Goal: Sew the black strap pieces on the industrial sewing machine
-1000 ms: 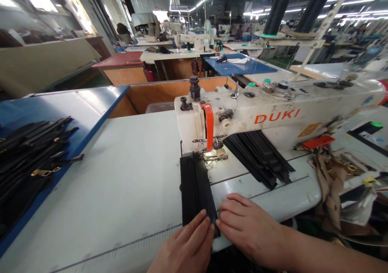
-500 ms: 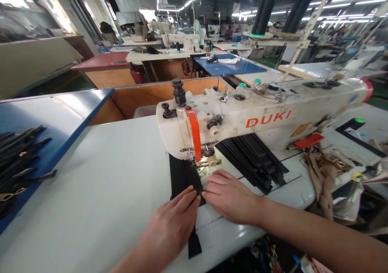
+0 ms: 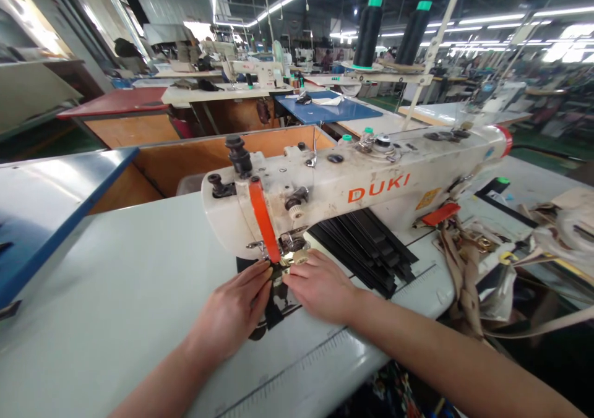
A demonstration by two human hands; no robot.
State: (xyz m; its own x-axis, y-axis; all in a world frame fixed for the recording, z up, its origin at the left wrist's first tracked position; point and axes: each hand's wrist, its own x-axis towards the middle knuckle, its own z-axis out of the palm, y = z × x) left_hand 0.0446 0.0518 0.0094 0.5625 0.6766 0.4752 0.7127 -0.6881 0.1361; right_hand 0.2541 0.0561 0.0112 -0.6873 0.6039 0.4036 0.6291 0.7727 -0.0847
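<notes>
Both the left hand (image 3: pixel 231 310) and the right hand (image 3: pixel 323 287) have fingers close together, tips near the strip (image 3: pixel 275 316) beneath the machine (image 3: pixel 320 186). From here, I can't tell whether either pinches it.

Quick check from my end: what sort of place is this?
Most likely a sewing workshop or factory floor: there is a DUKI sewing machine up close, two large black thread spools, and another sewing machine farther back.

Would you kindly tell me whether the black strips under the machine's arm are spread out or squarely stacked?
Spread out: the black strips overlap, long edges and uneven ends showing.
</notes>
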